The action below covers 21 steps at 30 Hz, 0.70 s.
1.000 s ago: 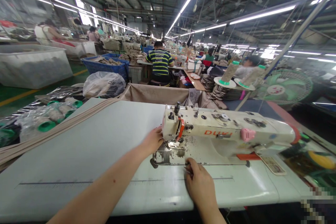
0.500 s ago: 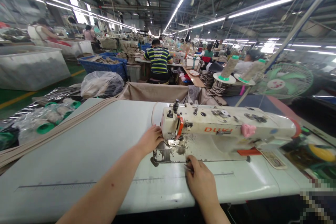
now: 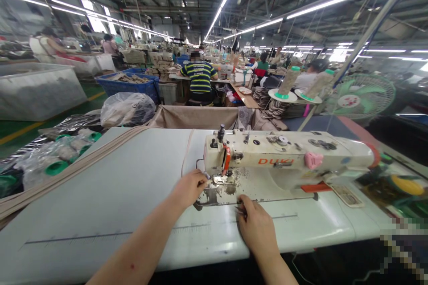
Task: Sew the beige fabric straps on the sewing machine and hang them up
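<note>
My left hand (image 3: pixel 191 188) is closed in a pinch just left of the presser foot (image 3: pixel 223 180) of the sewing machine (image 3: pixel 284 153). A narrow beige strip (image 3: pixel 187 153) curves over the table behind this hand and goes out of sight at it; the pinched part is mostly covered by my fingers. At the front edge of the machine bed, my right hand (image 3: pixel 257 222) is curled round small thread snips (image 3: pixel 238 209), of which only the thin metal tips show. Their handles are hidden in the palm.
A bundle of beige strips (image 3: pixel 73 164) lies along the table's left edge. Behind the table stands a cloth-lined bin (image 3: pixel 197 118). Thread cones (image 3: pixel 288 82) and a fan (image 3: pixel 361 95) are at the right. A co-worker in a striped shirt (image 3: pixel 199 75) sits ahead.
My left hand has come slightly left and down, away from the machine head, and the beige strip behind it bows further left. My right hand stays nearly in place. The view has shifted a little.
</note>
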Available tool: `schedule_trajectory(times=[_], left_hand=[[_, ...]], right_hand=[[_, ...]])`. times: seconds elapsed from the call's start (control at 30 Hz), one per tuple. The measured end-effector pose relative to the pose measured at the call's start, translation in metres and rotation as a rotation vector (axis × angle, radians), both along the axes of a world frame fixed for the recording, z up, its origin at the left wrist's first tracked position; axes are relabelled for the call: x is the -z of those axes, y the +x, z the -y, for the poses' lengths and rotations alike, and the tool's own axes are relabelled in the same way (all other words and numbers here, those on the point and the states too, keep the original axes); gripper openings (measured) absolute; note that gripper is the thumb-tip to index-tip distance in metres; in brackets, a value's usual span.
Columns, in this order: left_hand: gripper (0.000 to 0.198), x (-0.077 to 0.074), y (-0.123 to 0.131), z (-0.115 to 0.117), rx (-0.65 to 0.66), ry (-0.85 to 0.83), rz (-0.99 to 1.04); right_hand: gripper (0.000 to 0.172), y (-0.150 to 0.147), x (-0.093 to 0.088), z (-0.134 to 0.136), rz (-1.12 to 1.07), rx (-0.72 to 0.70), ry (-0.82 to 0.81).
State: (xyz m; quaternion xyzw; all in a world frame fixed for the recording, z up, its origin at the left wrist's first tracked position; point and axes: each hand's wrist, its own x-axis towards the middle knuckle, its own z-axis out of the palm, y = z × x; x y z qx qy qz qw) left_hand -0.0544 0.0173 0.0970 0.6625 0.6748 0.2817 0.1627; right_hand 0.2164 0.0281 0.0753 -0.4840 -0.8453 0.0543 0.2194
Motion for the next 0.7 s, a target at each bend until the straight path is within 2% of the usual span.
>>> schedule_trajectory(times=[0.2,0.5,0.6,0.7], left_hand=[[0.01,-0.004,0.009,0.004,-0.039,-0.037,-0.002],[0.015,-0.003,0.057,0.021,-0.186,-0.108,-0.114],[0.029,0.0,0.068,0.023,-0.177,-0.105,-0.148],[0.047,0.012,0.074,0.027,-0.132,-0.077,-0.219]], right_hand=[[0.043,0.0,0.0,0.0,0.004,0.004,0.001],[0.044,-0.001,-0.002,0.001,-0.015,0.0,-0.016],[0.045,-0.001,-0.002,0.002,-0.04,-0.001,-0.017],[0.048,0.001,-0.001,0.005,-0.051,0.015,-0.013]])
